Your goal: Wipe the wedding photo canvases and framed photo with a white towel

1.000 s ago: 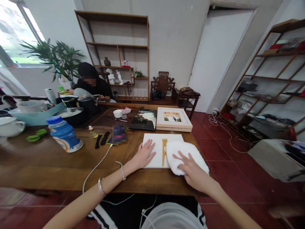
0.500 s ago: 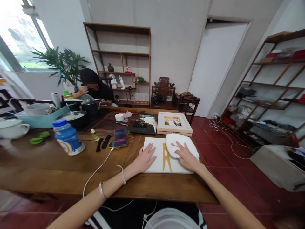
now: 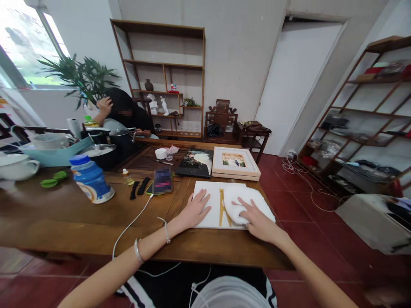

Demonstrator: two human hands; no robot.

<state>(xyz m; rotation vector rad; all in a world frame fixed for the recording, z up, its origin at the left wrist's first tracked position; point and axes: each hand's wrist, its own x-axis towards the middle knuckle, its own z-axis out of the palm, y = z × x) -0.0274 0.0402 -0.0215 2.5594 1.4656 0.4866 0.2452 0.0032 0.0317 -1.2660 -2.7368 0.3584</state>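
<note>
A white flat board (image 3: 205, 220) lies near the front edge of the wooden table, with a gold-coloured, A-shaped flat piece (image 3: 221, 207) on its middle. My left hand (image 3: 195, 209) rests flat on the board's left part, fingers spread, holding nothing. My right hand (image 3: 258, 220) presses on a fluffy white cloth (image 3: 237, 196) with its fingers apart. The cloth covers the board's right part and some of the gold piece, and reaches past the board's right edge. The underside of my right palm is hidden.
Behind the board are a framed photo (image 3: 236, 164) and a dark picture panel (image 3: 194, 162). To the left are a phone (image 3: 162, 182) on a white cable, black strips (image 3: 143, 186), a small bottle (image 3: 127, 177) and a blue-capped bottle (image 3: 91, 182). Another person (image 3: 128, 113) sits at the far left.
My right hand and the cloth have shifted right and slightly towards me; the cloth now covers more of the gold piece's lower right. My left hand stays on the board. The other person's hand has risen.
</note>
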